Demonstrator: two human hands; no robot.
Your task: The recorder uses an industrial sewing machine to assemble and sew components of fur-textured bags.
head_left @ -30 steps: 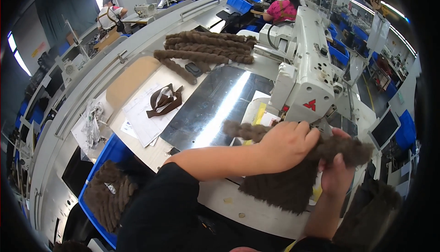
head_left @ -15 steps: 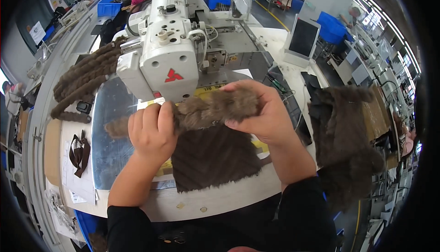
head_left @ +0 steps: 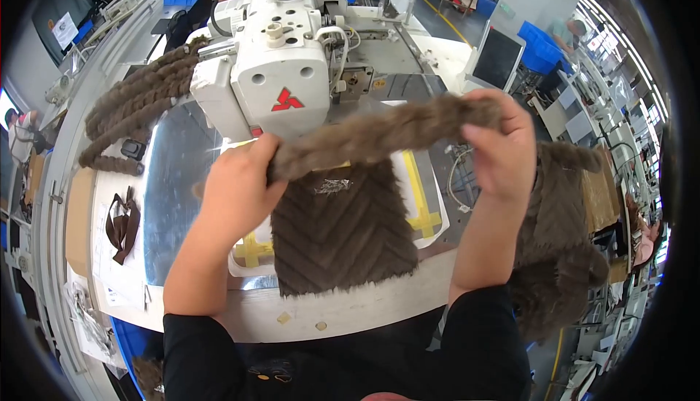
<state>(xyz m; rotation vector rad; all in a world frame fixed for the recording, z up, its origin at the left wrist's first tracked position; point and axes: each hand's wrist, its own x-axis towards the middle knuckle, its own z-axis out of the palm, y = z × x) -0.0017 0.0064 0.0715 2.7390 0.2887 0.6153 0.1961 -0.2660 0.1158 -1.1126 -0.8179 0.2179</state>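
A long brown furry roll (head_left: 379, 136) stretches between my two hands in front of the sewing machine head (head_left: 277, 73). My left hand (head_left: 242, 186) is closed around its left part, and my right hand (head_left: 503, 142) pinches the right end between thumb and fingers. Beneath the roll lies a flat brown fur piece (head_left: 343, 233) with a chevron pattern and a frayed lower edge. A small shiny patch (head_left: 334, 186) shows near its top. The piece rests over a white template (head_left: 430, 208) edged with yellow tape.
Several brown furry rolls (head_left: 138, 95) lie at the left of the machine. Near them are a dark ribbon (head_left: 122, 226) and papers (head_left: 109, 273). Brown fur pieces (head_left: 561, 233) hang at the right, below a small screen (head_left: 496, 58). A co-worker (head_left: 565, 33) is far right.
My right hand has moved right and slightly up, drawing the furry roll out straighter. My left hand still grips it, slightly lower left. More of the fur piece and template shows.
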